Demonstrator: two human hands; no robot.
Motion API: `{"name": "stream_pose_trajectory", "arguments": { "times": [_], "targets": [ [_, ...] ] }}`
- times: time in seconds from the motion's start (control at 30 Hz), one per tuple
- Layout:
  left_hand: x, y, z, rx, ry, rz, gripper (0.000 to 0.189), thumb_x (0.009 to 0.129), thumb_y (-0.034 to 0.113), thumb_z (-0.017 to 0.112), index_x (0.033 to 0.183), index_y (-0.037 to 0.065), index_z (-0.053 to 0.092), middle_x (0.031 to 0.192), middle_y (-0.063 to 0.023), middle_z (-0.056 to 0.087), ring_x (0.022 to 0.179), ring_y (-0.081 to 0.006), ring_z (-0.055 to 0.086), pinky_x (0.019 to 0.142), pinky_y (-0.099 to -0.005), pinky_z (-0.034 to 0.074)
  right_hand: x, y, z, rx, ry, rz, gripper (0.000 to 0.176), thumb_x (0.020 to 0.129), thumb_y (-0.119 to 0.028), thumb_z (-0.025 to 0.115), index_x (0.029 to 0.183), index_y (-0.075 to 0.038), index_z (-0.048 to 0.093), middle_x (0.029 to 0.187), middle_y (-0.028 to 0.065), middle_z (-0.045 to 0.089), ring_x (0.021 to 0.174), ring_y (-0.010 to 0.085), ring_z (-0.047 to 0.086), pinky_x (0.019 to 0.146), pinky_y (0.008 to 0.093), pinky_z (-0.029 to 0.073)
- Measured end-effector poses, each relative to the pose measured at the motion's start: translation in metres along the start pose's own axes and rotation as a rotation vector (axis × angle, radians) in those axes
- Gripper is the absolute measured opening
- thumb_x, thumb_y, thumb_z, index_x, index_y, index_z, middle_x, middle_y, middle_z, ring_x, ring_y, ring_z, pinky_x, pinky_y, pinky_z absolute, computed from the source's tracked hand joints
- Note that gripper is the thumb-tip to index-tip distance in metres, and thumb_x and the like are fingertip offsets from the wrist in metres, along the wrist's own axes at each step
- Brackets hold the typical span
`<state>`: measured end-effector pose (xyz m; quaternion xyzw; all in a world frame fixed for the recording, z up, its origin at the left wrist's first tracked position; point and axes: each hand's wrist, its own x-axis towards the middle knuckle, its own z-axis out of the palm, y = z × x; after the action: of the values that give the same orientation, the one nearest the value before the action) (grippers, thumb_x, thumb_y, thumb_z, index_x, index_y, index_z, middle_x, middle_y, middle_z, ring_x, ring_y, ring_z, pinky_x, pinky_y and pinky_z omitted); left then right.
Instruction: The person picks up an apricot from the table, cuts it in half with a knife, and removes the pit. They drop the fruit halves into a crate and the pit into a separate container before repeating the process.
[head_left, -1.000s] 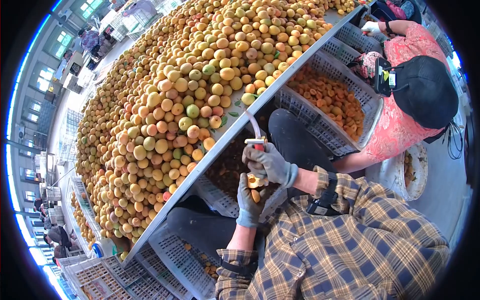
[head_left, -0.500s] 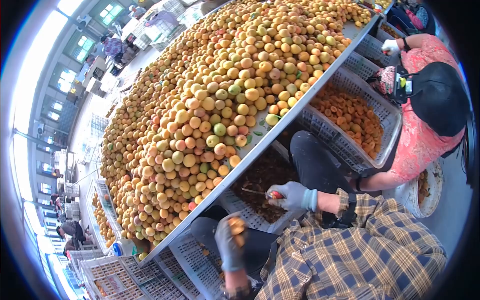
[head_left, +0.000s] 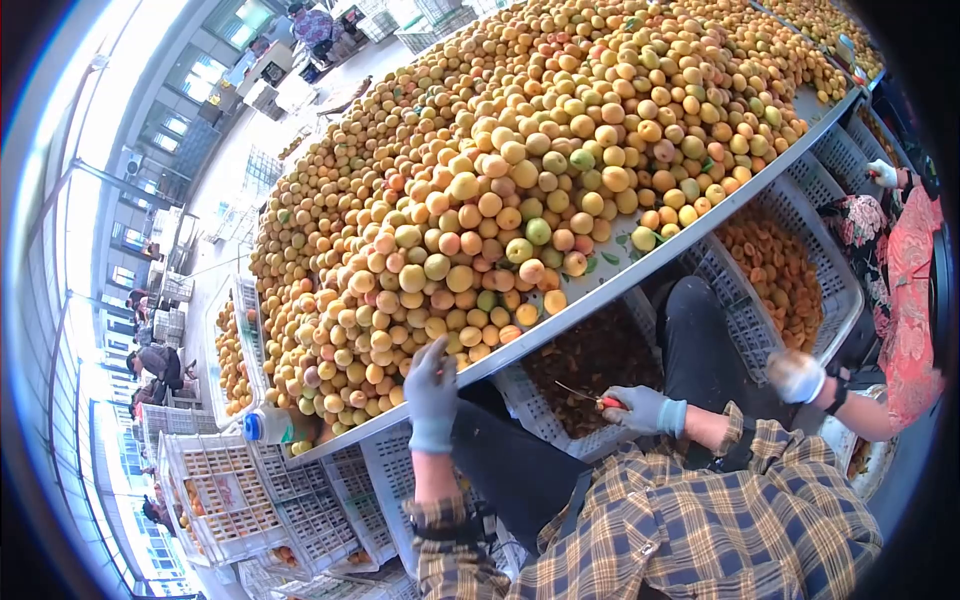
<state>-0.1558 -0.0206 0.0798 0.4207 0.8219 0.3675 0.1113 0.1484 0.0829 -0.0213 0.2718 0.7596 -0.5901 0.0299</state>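
My left hand [head_left: 432, 392], in a grey glove, reaches over the metal table edge to the near side of a large apricot pile [head_left: 480, 210]. Its fingers are stretched out beside the nearest apricots, and no fruit shows in them. My right hand [head_left: 648, 411], gloved too, is closed around the red handle of a small knife [head_left: 610, 403]. The thin blade points left, above a crate [head_left: 525, 390] that contains dark brown bits, perhaps apricot stones.
At right, a crate [head_left: 845, 290] holds halved apricots, beside a co-worker's blurred gloved hand [head_left: 797, 377]. Stacked plastic crates [head_left: 225, 485] stand at lower left, near a blue-capped bottle [head_left: 268, 425]. The metal table rim [head_left: 600, 308] runs diagonally between me and the pile.
My left hand has moved up from above the lower crates to the pile, and the apricot halves it held are gone from it. My right hand still holds the knife. The view has shifted.
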Motion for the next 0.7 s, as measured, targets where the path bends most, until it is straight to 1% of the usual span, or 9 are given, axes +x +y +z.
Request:
{"name": "stream_pose_trajectory", "arguments": {
  "times": [0.03, 0.13, 0.27, 0.33, 0.37, 0.4, 0.47, 0.57, 0.7],
  "targets": [
    [0.017, -0.013, 0.014, 0.283, -0.054, 0.127, 0.040, 0.078, 0.017, 0.067, 0.116, 0.007, 0.058, 0.113, -0.0137, 0.059, 0.095, -0.0302, 0.061, 0.081, -0.0387, 0.049, 0.001, 0.001, -0.001, 0.003, 0.023, -0.002, 0.027, 0.087, -0.032, 0.057, 0.100, -0.008, 0.057, 0.090, 0.0204, 0.063, 0.086, 0.0380, 0.060, 0.073, 0.0412, 0.046],
    [0.041, -0.008, 0.043, 0.694, -0.221, 0.006, 0.050, 0.075, 0.022, 0.070, 0.122, 0.014, 0.056, 0.114, -0.0132, 0.059, 0.093, -0.0321, 0.060, 0.080, -0.0409, 0.049, 0.004, 0.009, -0.001, -0.010, 0.050, 0.025, 0.026, 0.087, -0.030, 0.059, 0.099, -0.006, 0.056, 0.088, 0.0210, 0.061, 0.084, 0.0378, 0.060, 0.071, 0.0397, 0.045],
    [0.032, -0.025, 0.044, 0.614, -0.188, 0.053, 0.046, 0.080, 0.020, 0.067, 0.123, 0.009, 0.054, 0.112, -0.0118, 0.060, 0.088, -0.0286, 0.062, 0.076, -0.0374, 0.050, 0.008, 0.009, -0.002, 0.032, 0.061, 0.013, 0.025, 0.087, -0.028, 0.059, 0.098, -0.006, 0.056, 0.086, 0.0213, 0.060, 0.080, 0.0386, 0.058, 0.070, 0.0387, 0.045],
    [0.018, -0.029, 0.043, -0.511, -0.111, -0.160, 0.039, 0.086, 0.017, 0.062, 0.122, 0.002, 0.053, 0.112, -0.0104, 0.061, 0.086, -0.0245, 0.063, 0.074, -0.0314, 0.051, 0.007, 0.004, -0.002, 0.183, 0.116, -0.078, 0.024, 0.089, -0.026, 0.059, 0.102, -0.005, 0.057, 0.081, 0.0163, 0.060, 0.075, 0.0284, 0.060, 0.068, 0.0340, 0.045],
    [0.010, 0.004, 0.031, -0.732, -0.153, -0.288, 0.037, 0.091, 0.012, 0.056, 0.124, -0.003, 0.050, 0.117, -0.0114, 0.058, 0.092, -0.0222, 0.062, 0.074, -0.0269, 0.051, 0.004, -0.001, -0.003, 0.185, 0.114, -0.068, 0.024, 0.089, -0.026, 0.059, 0.102, -0.005, 0.057, 0.081, 0.0163, 0.060, 0.075, 0.0284, 0.060, 0.068, 0.0340, 0.045],
    [0.003, 0.013, 0.033, -0.740, -0.159, -0.297, 0.037, 0.091, 0.012, 0.056, 0.124, -0.003, 0.050, 0.117, -0.0114, 0.058, 0.092, -0.0222, 0.062, 0.074, -0.0269, 0.051, 0.004, -0.008, -0.007, 0.322, 0.120, -0.090, 0.025, 0.090, -0.026, 0.058, 0.103, -0.005, 0.057, 0.079, 0.0119, 0.060, 0.072, 0.0212, 0.058, 0.066, 0.0310, 0.045],
    [-0.008, 0.026, 0.049, -1.489, -0.241, -0.341, 0.044, 0.089, 0.011, 0.057, 0.129, -0.002, 0.045, 0.123, -0.0139, 0.054, 0.098, -0.0222, 0.059, 0.078, -0.0259, 0.049, 0.002, -0.019, -0.015, 0.442, 0.143, -0.093, 0.026, 0.091, -0.025, 0.058, 0.105, -0.004, 0.057, 0.078, 0.0074, 0.059, 0.070, 0.0140, 0.056, 0.065, 0.0279, 0.045],
    [-0.016, 0.040, 0.080, -1.650, -0.382, -0.354, 0.050, 0.086, 0.011, 0.061, 0.131, 0.000, 0.044, 0.129, -0.0129, 0.049, 0.102, -0.0209, 0.055, 0.082, -0.0280, 0.046, -0.001, -0.049, -0.033, 0.509, 0.190, -0.157, 0.033, 0.093, -0.034, 0.054, 0.104, -0.003, 0.056, 0.075, -0.0040, 0.049, 0.064, 0.0031, 0.043, 0.058, 0.0187, 0.039],
    [-0.024, 0.042, 0.112, -1.624, -0.551, -0.387, 0.052, 0.082, 0.009, 0.067, 0.129, -0.001, 0.046, 0.120, -0.0095, 0.054, 0.101, -0.0184, 0.055, 0.084, -0.0282, 0.044, -0.005, -0.064, -0.044, 0.359, 0.236, -0.131, 0.033, 0.094, -0.034, 0.051, 0.101, -0.003, 0.055, 0.073, -0.0016, 0.051, 0.062, 0.0061, 0.046, 0.057, 0.0220, 0.041]
  ]
}}
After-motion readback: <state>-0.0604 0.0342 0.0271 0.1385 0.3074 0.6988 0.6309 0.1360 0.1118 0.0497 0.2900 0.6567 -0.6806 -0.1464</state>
